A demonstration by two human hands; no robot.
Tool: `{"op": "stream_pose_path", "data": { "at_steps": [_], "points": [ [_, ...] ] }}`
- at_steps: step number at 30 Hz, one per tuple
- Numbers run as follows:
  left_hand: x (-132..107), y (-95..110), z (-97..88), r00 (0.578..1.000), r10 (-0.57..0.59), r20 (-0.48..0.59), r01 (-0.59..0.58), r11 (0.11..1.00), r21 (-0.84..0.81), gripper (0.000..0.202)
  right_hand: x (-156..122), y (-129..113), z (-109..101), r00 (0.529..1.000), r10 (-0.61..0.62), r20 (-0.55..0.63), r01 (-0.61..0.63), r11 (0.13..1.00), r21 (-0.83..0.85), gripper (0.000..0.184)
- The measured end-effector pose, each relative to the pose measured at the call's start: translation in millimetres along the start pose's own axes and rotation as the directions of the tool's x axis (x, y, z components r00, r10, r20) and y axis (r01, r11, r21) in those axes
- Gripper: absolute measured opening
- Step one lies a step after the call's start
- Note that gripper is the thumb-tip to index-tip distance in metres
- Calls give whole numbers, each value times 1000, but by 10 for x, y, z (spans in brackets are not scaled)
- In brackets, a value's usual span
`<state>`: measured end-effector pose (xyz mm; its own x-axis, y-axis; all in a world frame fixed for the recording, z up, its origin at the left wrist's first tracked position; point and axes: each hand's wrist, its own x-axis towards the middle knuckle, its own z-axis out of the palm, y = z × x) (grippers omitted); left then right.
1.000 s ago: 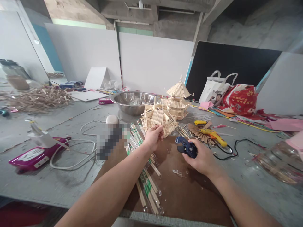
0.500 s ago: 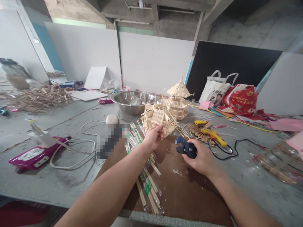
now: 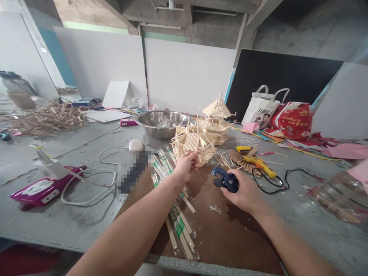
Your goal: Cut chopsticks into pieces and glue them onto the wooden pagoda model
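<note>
My left hand [image 3: 188, 165] is closed in a pinch at the lower edge of a small panel of sticks [image 3: 191, 142]. Behind that panel, and overlapping it in view, stands a pavilion model made of sticks [image 3: 217, 107] with a pointed roof. In my right hand [image 3: 244, 191] is a dark blue pipe cutter [image 3: 227, 180], its jaws parted and facing left over the brown mat [image 3: 227, 237]. Wrapped chopsticks [image 3: 179, 224] lie under and beside my left forearm.
A steel bowl [image 3: 161, 132] stands behind the model. To the right are a yellow glue gun [image 3: 260, 165] with a black cord and a clear jar [image 3: 339, 197]. A purple power strip [image 3: 47, 188] with white cable lies left, in front of a heap of sticks [image 3: 48, 120].
The pipe cutter in my right hand has shifted very slightly left. My left hand and the stick panel stay nearly where they were.
</note>
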<state>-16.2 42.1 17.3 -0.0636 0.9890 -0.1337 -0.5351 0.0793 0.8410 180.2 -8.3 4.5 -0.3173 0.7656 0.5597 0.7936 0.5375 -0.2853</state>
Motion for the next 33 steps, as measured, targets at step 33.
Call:
{"op": "stream_pose_path", "data": {
  "at_steps": [33],
  "points": [
    [-1, 13, -2, 1000, -14, 2, 14, 1000, -18, 20, 23, 24, 63, 953, 36, 302, 6, 990, -138, 45]
  ]
}}
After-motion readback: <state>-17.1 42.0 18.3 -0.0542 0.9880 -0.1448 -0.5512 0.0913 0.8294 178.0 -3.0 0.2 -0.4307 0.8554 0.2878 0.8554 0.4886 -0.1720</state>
